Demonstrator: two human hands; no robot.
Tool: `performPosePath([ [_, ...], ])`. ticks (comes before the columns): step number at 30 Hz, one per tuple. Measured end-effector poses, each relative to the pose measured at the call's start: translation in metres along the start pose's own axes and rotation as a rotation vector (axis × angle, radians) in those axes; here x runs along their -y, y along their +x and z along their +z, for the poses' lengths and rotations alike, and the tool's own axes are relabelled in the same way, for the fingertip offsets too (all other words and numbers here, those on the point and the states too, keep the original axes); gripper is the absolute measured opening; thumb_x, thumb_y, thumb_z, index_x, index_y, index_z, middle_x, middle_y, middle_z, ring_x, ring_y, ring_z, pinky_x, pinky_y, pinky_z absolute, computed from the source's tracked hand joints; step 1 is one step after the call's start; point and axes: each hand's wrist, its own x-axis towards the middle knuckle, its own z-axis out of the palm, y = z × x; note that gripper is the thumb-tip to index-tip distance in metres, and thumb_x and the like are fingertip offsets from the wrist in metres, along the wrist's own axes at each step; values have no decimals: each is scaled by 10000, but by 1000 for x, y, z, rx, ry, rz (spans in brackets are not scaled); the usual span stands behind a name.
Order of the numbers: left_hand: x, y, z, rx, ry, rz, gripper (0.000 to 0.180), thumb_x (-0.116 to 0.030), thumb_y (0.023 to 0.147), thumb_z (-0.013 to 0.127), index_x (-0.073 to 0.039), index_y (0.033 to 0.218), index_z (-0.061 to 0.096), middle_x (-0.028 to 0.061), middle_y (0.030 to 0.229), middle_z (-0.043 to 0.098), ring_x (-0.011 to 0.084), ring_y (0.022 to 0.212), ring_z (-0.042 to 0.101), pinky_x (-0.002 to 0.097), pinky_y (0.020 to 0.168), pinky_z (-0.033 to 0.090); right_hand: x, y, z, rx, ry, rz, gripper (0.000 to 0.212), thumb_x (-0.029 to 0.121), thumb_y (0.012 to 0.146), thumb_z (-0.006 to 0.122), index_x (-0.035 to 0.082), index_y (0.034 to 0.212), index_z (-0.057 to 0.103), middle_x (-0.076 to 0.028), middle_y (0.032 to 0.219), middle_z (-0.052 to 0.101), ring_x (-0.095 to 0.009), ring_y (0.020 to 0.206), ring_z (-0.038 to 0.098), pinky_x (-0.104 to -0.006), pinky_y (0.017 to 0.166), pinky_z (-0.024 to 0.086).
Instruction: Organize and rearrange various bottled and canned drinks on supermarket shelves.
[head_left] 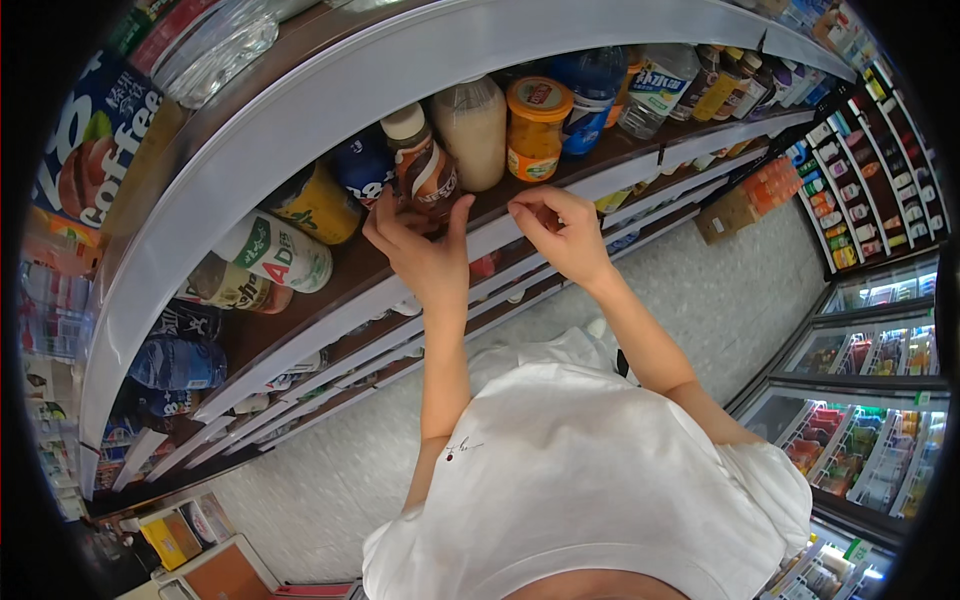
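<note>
Left hand point(420, 245), fingers spread around its base, touches the upright brown bottle point(422, 165) at 12 o'clock; right hand point(560, 232), fingertips pinched empty, sits farther off.

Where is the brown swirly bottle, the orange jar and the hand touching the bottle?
brown swirly bottle point(422, 165), head view, on its swirl-patterned label.
orange jar point(535, 135), head view, on the front of its body below the lid.
left hand point(420, 250), head view, on the back of the hand below the bottle.
</note>
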Motion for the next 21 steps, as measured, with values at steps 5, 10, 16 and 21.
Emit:
performPosePath([
  [5,23,2,-29,-176,21,87,742,-205,733,805,13,1295,373,171,1174,386,251,1014,474,369,846,407,-6,0,1,7,-3,10,101,55,819,674,-3,901,669,-7,708,636,-20,556,477,-186,485,348],
  [10,39,27,-69,-650,665,295,705,-221,761,788,79,1234,360,183,1200,374,285,1012,487,371,869,413,-8,-2,3,16,21,43,105,69,824,681,-1,901,669,-6,710,635,-29,580,490,-191,500,359],
  [16,58,35,-83,-519,386,137,674,-209,762,788,57,1242,398,179,1129,465,279,986,515,369,810,450,-4,-1,8,66,4,58,107,73,824,680,-2,901,669,-5,706,634,-31,587,495,-192,508,367],
  [21,59,36,-85,-551,468,115,620,-244,749,804,32,1196,474,158,1053,507,269,937,539,368,791,453,-4,-2,11,64,16,38,109,83,826,681,-3,892,669,-1,693,625,-29,583,487,-189,505,360],
])
